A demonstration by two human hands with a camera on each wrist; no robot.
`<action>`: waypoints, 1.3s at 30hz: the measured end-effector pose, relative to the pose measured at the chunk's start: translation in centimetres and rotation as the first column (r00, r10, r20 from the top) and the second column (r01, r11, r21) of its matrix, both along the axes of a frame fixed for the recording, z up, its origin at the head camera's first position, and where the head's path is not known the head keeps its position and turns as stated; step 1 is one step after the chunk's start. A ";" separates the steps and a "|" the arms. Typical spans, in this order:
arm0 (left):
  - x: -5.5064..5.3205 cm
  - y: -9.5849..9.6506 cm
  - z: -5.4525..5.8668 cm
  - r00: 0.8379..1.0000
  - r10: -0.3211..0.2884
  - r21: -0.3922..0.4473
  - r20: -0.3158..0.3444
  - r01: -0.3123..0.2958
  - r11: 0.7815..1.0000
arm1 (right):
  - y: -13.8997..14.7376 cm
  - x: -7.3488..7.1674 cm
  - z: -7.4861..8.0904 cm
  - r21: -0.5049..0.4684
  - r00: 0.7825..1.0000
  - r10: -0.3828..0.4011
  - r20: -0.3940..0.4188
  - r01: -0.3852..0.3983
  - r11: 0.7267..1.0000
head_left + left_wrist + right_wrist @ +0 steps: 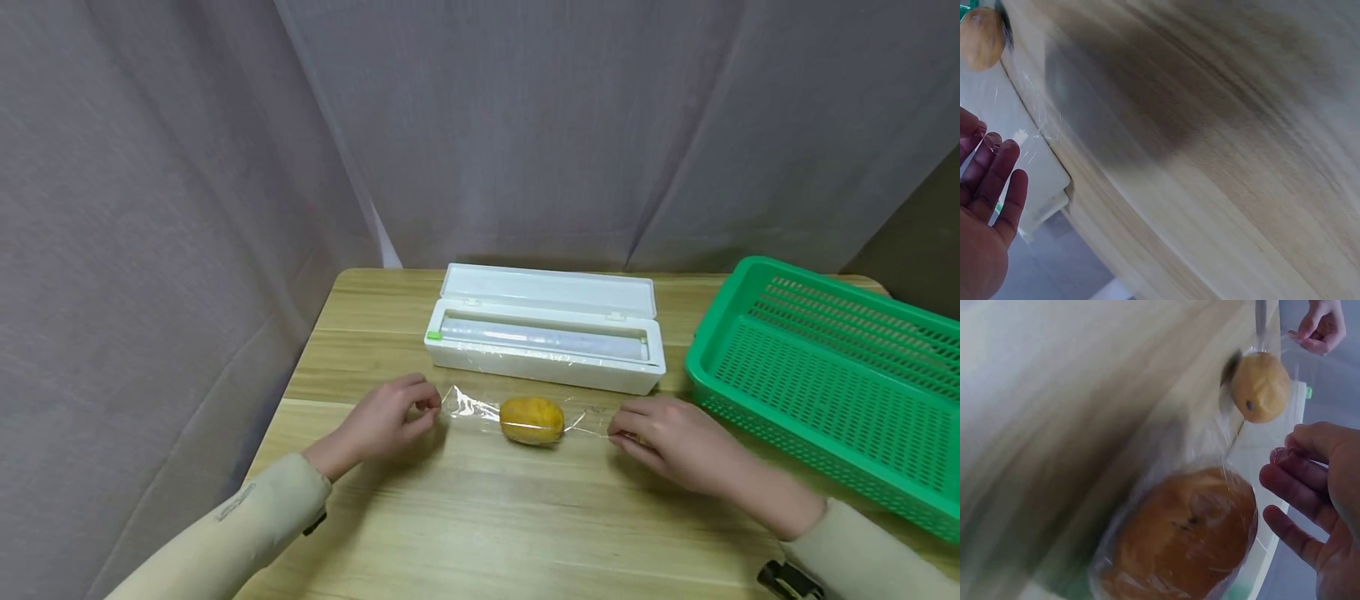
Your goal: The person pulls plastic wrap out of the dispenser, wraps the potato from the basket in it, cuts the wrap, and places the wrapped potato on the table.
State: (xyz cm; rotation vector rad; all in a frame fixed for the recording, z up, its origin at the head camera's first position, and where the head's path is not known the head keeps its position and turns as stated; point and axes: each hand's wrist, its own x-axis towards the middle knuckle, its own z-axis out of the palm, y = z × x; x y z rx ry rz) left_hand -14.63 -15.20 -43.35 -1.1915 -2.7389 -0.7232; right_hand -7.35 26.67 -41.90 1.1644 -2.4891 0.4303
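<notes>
A yellow oval fruit, like a mango (pixel 532 419), lies on the wooden table with clear cling film (pixel 474 406) stretched across it. At the film's left end, my left hand (pixel 388 417) pinches it between thumb and fingers. On the other side my right hand (pixel 671 442) pinches the opposite end. The right wrist view shows the same fruit (pixel 1261 387) farther off. Closer to that camera is a second yellow fruit (pixel 1179 537) wrapped in film, mostly hidden by the right hand in the head view.
Behind the fruit stands a white cling film box (pixel 543 379), its lid (pixel 549 289) raised and a roll (pixel 540 337) inside. A green perforated basket (pixel 832 358) occupies the table's right side. Grey curtains (pixel 510 133) hang beyond the back edge.
</notes>
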 end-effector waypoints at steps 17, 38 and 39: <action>-2.0 2.3 -1.3 0.996 0.082 -0.044 -0.034 -0.083 0.996 | 0.1 -2.2 0.5 0.174 0.983 -0.125 0.137 0.101 0.980; 1.2 8.7 -1.4 0.979 -0.055 -0.132 -0.197 0.029 0.991 | 0.2 -3.1 0.3 0.176 0.989 -0.097 0.111 0.077 0.981; 1.1 8.8 -1.5 0.983 -0.045 -0.125 -0.178 0.023 0.992 | 0.1 -3.1 0.3 0.178 0.989 -0.098 0.112 0.077 0.981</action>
